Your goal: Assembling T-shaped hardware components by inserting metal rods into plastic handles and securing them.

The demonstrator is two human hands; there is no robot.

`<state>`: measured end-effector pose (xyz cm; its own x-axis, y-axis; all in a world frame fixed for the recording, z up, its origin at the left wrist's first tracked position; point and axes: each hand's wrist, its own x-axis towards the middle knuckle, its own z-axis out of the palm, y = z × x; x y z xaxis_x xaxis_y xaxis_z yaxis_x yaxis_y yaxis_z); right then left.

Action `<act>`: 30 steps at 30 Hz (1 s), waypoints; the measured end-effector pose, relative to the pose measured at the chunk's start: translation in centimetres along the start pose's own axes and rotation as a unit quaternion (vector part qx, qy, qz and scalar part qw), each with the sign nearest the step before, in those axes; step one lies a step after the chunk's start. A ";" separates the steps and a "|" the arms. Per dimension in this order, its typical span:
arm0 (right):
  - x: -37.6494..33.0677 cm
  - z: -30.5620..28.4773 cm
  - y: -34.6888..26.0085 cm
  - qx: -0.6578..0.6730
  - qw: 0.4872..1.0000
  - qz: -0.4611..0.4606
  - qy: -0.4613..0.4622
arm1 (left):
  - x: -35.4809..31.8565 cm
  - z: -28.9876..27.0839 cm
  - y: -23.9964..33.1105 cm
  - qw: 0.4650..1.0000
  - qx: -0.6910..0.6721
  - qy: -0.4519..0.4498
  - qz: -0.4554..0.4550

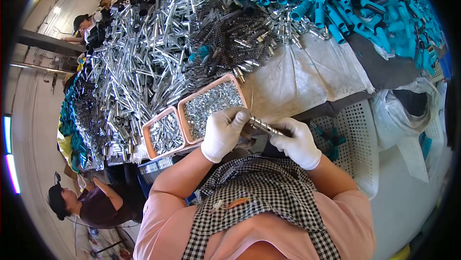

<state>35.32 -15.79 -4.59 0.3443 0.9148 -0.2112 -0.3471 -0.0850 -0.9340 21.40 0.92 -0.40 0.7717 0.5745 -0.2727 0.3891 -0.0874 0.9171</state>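
Metal rod (263, 126) spans from left fingers (238, 118) to right fingers (291, 125).

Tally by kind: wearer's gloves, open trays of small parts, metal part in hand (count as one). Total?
White gloves: 2
Orange trays: 2
Metal part: 1
Total: 5

**Layout, near to far**

Rod (263, 126) betw. L grip (223, 132) & R grip (298, 143). Lg. tray (205, 88) just L of L grip, sm. tray (147, 143) beside it — both on desk (295, 75), pcs. (213, 106) in each. Behind, on desk: tubes (144, 60) L, springs (213, 39) mid., plastic parts (331, 0) R. Basket (360, 137) R of R grip — bag (398, 118) farther R.
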 end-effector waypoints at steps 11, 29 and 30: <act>1.1 -1.9 -1.1 -0.318 0.904 -0.283 0.043 | 1.0 -1.5 0.3 0.986 0.024 -0.086 0.138; 6.9 -6.0 -0.7 -0.206 0.930 -0.273 0.139 | 13.2 -1.8 8.1 0.902 0.031 -0.260 0.344; 7.3 -6.3 -0.9 -0.177 0.942 -0.239 0.155 | 15.6 -1.4 8.5 0.885 0.033 -0.240 0.398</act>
<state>43.68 -11.55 -7.11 0.6443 0.7276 0.2355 0.2068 0.1307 -0.9696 36.10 10.27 3.55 0.9333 -0.1004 0.3447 -0.3568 -0.3661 0.8595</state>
